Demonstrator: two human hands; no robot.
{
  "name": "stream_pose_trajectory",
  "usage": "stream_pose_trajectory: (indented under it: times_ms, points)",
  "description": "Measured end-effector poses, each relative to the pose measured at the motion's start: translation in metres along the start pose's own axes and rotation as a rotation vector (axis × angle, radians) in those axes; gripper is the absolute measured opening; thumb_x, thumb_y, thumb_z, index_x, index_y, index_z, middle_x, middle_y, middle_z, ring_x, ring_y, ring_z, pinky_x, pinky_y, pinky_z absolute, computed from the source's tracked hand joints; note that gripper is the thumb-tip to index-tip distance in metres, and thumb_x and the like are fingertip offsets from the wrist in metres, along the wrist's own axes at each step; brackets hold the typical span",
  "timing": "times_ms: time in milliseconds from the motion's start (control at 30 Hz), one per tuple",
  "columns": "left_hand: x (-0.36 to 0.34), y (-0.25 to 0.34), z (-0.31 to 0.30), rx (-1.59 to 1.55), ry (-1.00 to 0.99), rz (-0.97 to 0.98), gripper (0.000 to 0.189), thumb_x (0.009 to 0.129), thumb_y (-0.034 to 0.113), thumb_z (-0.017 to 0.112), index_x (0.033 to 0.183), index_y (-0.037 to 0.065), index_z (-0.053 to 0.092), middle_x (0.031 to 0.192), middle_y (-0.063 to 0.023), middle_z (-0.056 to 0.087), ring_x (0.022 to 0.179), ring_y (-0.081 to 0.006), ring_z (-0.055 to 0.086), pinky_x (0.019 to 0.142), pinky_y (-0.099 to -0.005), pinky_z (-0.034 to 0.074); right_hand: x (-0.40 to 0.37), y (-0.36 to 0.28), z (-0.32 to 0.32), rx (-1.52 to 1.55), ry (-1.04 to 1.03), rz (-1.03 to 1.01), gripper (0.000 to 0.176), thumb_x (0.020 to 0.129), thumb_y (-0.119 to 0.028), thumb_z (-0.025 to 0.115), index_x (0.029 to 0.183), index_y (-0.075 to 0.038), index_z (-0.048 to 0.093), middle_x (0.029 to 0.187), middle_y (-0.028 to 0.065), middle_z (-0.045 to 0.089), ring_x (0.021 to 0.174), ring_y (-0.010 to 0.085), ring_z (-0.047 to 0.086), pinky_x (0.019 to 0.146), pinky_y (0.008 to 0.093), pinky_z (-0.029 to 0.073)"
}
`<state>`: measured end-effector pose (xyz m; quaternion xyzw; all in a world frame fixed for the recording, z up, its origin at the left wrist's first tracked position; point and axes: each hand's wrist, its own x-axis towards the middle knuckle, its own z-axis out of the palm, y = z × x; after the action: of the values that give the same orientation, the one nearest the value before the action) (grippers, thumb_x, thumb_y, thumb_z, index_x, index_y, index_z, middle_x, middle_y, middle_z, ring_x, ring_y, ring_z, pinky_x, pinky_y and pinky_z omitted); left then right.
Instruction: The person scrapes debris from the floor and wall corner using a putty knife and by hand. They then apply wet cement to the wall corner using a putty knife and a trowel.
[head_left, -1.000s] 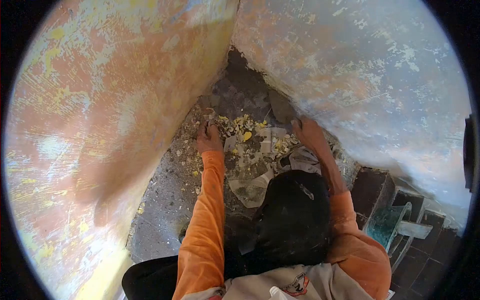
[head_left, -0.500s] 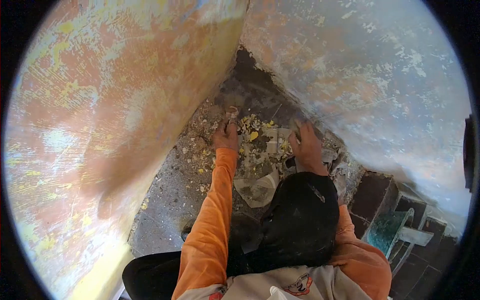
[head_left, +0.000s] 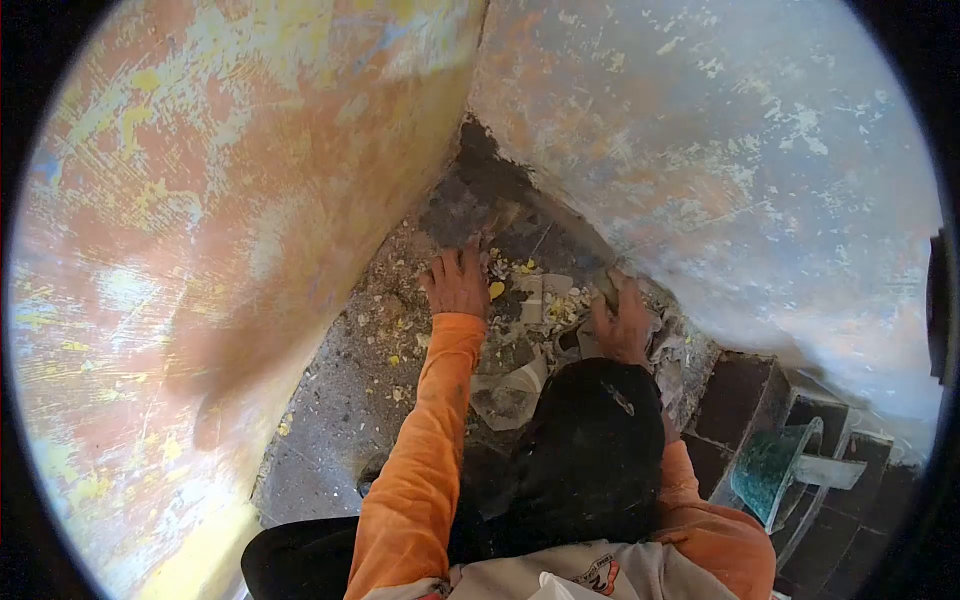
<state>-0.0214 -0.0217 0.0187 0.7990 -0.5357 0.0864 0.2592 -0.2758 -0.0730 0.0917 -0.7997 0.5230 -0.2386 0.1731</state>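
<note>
Two bare hands rest among paint flakes [head_left: 497,290]. The left hand [head_left: 458,285] is splayed flat and empty, and I cannot tell the right hand [head_left: 622,325] grip. Sharp chips may cut skin.

A scraped orange wall [head_left: 220,230] left and a pale bluish wall [head_left: 720,170] right met at the far corner above a gritty grey floor [head_left: 330,420]; dark tiles [head_left: 735,395] lay right.

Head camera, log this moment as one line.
left hand: spread flat on paint flakes | right hand: at foot of wall, grip unclear | paper scrap: on floor between arms
</note>
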Motion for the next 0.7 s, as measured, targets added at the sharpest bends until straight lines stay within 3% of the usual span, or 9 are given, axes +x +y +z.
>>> stream_pose_trajectory:
  times_ms: [100,233,300,333,400,433,500,633,700]
  points:
    - [0.005,-0.003,0.006,0.064,-0.013,-0.007,0.048,0.087,0.009,0.064,0.135,0.013,0.058,0.108,-0.0148,0.054,0.094,-0.0372,0.058,0.08,-0.048,0.044,-0.016,0.003,-0.01,-0.16,-0.012,-0.136,0.049,0.094,-0.021,0.064,0.139,-0.004,0.053,0.125,0.0279,0.06,0.113,0.0435,0.062,0.087,0.0454,0.054]
    - [0.01,-0.003,0.001,-0.049,0.003,-0.009,0.044,0.091,0.013,0.063,0.134,0.011,0.058,0.105,-0.0174,0.06,0.093,-0.0384,0.062,0.08,-0.0512,0.047,-0.021,0.003,0.001,-0.228,-0.027,-0.08,0.048,0.095,-0.023,0.062,0.137,-0.003,0.053,0.125,0.0256,0.06,0.111,0.0441,0.062,0.086,0.0477,0.053]
    - [0.014,-0.003,-0.004,-0.551,-0.144,-0.557,0.043,0.096,0.024,0.059,0.136,0.007,0.058,0.106,-0.0212,0.067,0.095,-0.0396,0.066,0.082,-0.0515,0.051,-0.015,-0.001,0.013,0.001,0.037,0.065,0.047,0.096,-0.027,0.059,0.136,-0.002,0.053,0.128,0.0264,0.059,0.113,0.0456,0.061,0.088,0.0503,0.053]
    - [0.011,-0.01,-0.002,-0.55,-0.152,-0.554,0.043,0.096,0.024,0.059,0.136,0.007,0.058,0.106,-0.0212,0.067,0.095,-0.0396,0.066,0.082,-0.0515,0.051,-0.01,-0.005,0.013,0.001,0.038,0.073,0.047,0.096,-0.027,0.059,0.136,-0.002,0.053,0.128,0.0264,0.059,0.113,0.0456,0.061,0.088,0.0503,0.053]
    - [0.007,-0.035,0.008,-0.566,-0.025,-0.617,0.046,0.1,0.033,0.054,0.136,0.005,0.058,0.112,-0.0227,0.07,0.098,-0.039,0.069,0.084,-0.0484,0.054,0.001,-0.01,0.009,-0.094,-0.323,0.275,0.046,0.098,-0.029,0.056,0.135,-0.002,0.054,0.134,0.026,0.057,0.119,0.0453,0.059,0.094,0.0508,0.052]
    - [0.004,-0.044,0.012,-0.566,-0.025,-0.616,0.046,0.1,0.033,0.054,0.136,0.005,0.058,0.112,-0.0227,0.07,0.098,-0.039,0.069,0.084,-0.0484,0.054,-0.002,-0.004,0.013,-0.094,-0.322,0.275,0.046,0.098,-0.029,0.056,0.135,-0.002,0.054,0.134,0.026,0.057,0.119,0.0453,0.059,0.094,0.0508,0.052]
    - [-0.001,-0.057,0.013,-0.603,0.007,-0.628,0.049,0.1,0.038,0.054,0.134,0.004,0.061,0.118,-0.024,0.069,0.101,-0.04,0.069,0.087,-0.0471,0.055,-0.009,0.006,0.03,-0.292,-0.266,0.043,0.043,0.098,-0.028,0.057,0.133,-0.003,0.056,0.126,0.0222,0.061,0.115,0.0434,0.061,0.091,0.0517,0.054]
    - [-0.007,-0.06,0.013,-0.6,-0.004,-0.75,0.049,0.1,0.04,0.053,0.131,0.004,0.063,0.117,-0.0248,0.069,0.102,-0.0411,0.069,0.089,-0.0468,0.054,-0.008,0.009,0.044,-0.436,-0.228,-0.112,0.04,0.098,-0.026,0.058,0.131,-0.004,0.058,0.118,0.0201,0.063,0.111,0.0402,0.062,0.089,0.0506,0.055]
    - [-0.009,-0.061,0.019,-0.513,0.056,-0.595,0.051,0.099,0.042,0.052,0.132,0.005,0.063,0.115,-0.0248,0.07,0.101,-0.0405,0.069,0.088,-0.0474,0.054,-0.005,0.008,0.048,-0.476,-0.226,-0.128,0.039,0.097,-0.025,0.059,0.129,-0.004,0.058,0.116,0.0193,0.062,0.109,0.0383,0.063,0.088,0.0496,0.056]
